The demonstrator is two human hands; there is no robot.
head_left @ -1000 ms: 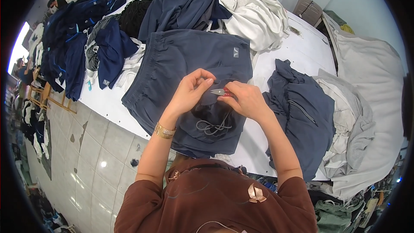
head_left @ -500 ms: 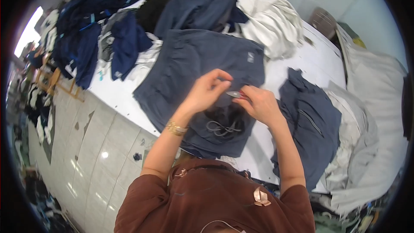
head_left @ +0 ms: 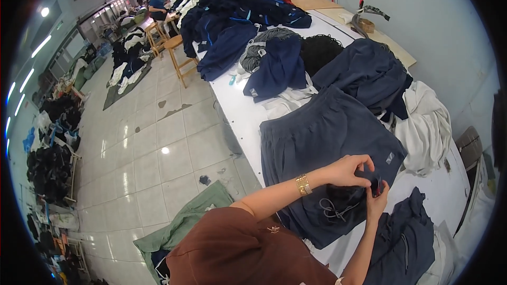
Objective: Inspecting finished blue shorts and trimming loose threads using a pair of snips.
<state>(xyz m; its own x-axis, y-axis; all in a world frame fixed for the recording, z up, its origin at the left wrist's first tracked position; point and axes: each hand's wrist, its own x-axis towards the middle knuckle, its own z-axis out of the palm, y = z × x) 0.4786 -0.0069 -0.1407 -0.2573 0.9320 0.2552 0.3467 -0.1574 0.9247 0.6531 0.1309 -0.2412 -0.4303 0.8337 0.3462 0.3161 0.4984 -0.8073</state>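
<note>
Dark blue-grey shorts [head_left: 327, 126] with an elastic waistband lie spread on the white table, a small pale logo on one leg. Over them my left hand [head_left: 353, 171] is closed, thumb and fingertips curled together; what they pinch is too small or hidden to name. Close beside it, almost touching, my right hand [head_left: 376, 201] is closed round small thread snips [head_left: 377, 192], of which only a bit of red and dark shows. A loop of grey drawcord [head_left: 336, 210] rests on a black patch of the shorts below my hands.
A second dark garment [head_left: 404, 237] lies by my right arm. White cloth [head_left: 428, 126], folded dark shorts [head_left: 364, 74] and navy garments [head_left: 248, 5] are piled along the table [head_left: 232, 111]. Wooden stools [head_left: 177, 58] stand left on tiles; a person [head_left: 157, 8] is far off.
My view has swung left, so the table and hands appear further right and more of the room shows. My hands have come closer together; the snips' silver blade no longer shows.
</note>
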